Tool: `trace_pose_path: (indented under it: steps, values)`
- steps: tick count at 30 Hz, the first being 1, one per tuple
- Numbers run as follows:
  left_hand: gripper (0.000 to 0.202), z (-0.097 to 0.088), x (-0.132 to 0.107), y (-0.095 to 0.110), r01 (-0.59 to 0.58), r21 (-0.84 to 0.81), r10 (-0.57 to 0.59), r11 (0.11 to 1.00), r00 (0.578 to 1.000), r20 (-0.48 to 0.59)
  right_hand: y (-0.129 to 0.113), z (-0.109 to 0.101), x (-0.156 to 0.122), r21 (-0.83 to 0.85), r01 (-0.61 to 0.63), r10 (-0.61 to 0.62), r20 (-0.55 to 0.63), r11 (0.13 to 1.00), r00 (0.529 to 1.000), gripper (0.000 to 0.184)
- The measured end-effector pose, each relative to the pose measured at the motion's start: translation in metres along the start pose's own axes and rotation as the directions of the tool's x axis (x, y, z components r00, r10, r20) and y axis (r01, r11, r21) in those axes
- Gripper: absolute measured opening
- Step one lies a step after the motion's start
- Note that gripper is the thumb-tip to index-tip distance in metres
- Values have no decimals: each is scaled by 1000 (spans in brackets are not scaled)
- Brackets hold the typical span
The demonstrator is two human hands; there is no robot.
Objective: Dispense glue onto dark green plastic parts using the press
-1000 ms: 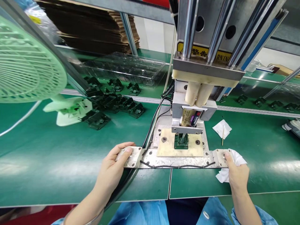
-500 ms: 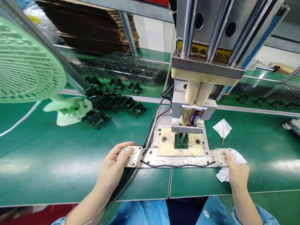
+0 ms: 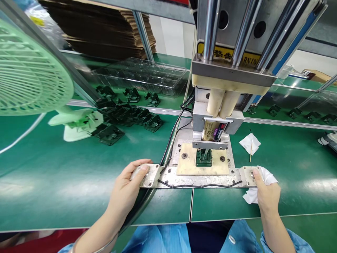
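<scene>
My left hand (image 3: 128, 184) grips the left metal button block (image 3: 153, 180) of a press base, its thumb on top over the button. On the right button block (image 3: 246, 176) the thumb of my right hand (image 3: 267, 189) presses at the button, with the other fingers hidden below. A crumpled white tissue (image 3: 268, 176) lies around that block, under my right hand. Between the hands, a small dark green plastic part (image 3: 204, 160) sits in the cream fixture plate (image 3: 184, 167). Right above it is the press head with a glue cartridge (image 3: 210, 130), its tip reaching down to the part.
Several dark plastic parts (image 3: 131, 114) cluster at the left beside a light green fan (image 3: 34, 77). Clear trays (image 3: 147, 77) stand behind. A white paper square (image 3: 249, 143) with a thin stick lies right of the press. Black cables (image 3: 171, 140) run left of the base.
</scene>
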State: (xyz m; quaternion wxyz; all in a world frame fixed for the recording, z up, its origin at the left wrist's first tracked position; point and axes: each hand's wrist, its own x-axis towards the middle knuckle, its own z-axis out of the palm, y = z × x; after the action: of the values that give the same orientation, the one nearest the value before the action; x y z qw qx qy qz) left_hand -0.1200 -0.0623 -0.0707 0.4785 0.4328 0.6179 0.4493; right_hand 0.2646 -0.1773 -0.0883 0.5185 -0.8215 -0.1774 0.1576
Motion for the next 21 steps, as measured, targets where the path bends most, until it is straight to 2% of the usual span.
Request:
trace_pose_path:
  steps: [8, 21]
  values:
    - [50, 1, -3, 3, -19, 11, 19, 1000, 1000, -2, -2, -2, -1, -21, 49, -49, 9, 999, 999, 68]
    - [49, 2, -4, 6, -16, 18, 16, 1000, 1000, -10, 2, -2, 1, -33, 52, -52, 8, 998, 999, 69]
